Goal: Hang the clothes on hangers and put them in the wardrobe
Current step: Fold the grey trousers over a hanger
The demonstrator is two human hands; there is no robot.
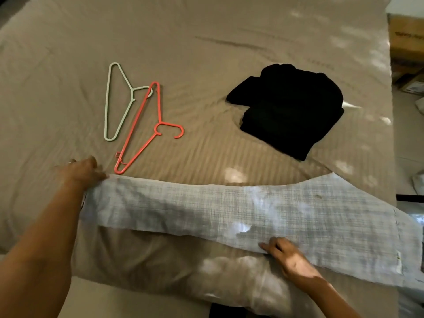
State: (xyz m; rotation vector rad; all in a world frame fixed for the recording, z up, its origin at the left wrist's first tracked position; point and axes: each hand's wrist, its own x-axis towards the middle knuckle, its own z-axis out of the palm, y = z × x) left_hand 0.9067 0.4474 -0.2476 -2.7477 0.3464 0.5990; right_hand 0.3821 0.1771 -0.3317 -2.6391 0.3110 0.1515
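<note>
Checked pale-blue garment (229,210) lies spread across the bed (206,31), left hand (85,171) pinching one end, right hand (291,260) resting relaxed fingers on it; mint hanger (109,104), coral hanger (158,111) and folded black garment (289,111) lie untouched, so nothing seems hung yet.

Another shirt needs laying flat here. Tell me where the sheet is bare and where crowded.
Bare sheet: the far stretch beyond the green hanger, orange hanger and black pile; the strip between orange hanger and black pile; left of the green hanger. Crowded: the near edge, where the checked garment lies across with left hand and right hand on it.
</note>
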